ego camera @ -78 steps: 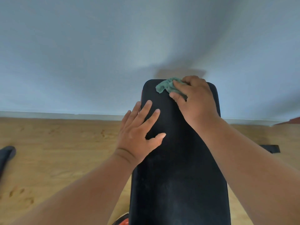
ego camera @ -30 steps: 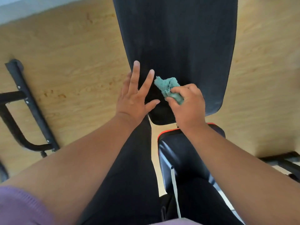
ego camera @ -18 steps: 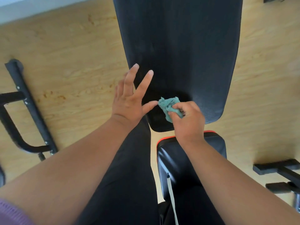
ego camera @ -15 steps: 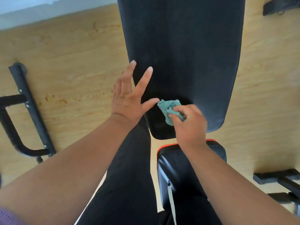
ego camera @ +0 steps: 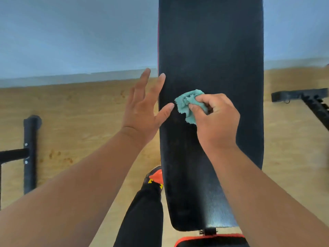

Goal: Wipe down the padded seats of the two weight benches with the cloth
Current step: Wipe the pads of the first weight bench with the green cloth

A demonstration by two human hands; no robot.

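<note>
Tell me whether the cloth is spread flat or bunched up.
Bunched up: the teal cloth is crumpled into a wad, pinched by the right hand against the black pad.

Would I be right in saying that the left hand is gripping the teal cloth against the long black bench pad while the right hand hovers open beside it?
Not quite: the hands are swapped. In the head view, the right hand grips the teal cloth against the long black bench pad, while the left hand is the open one, fingers spread at the pad's left edge.
</note>
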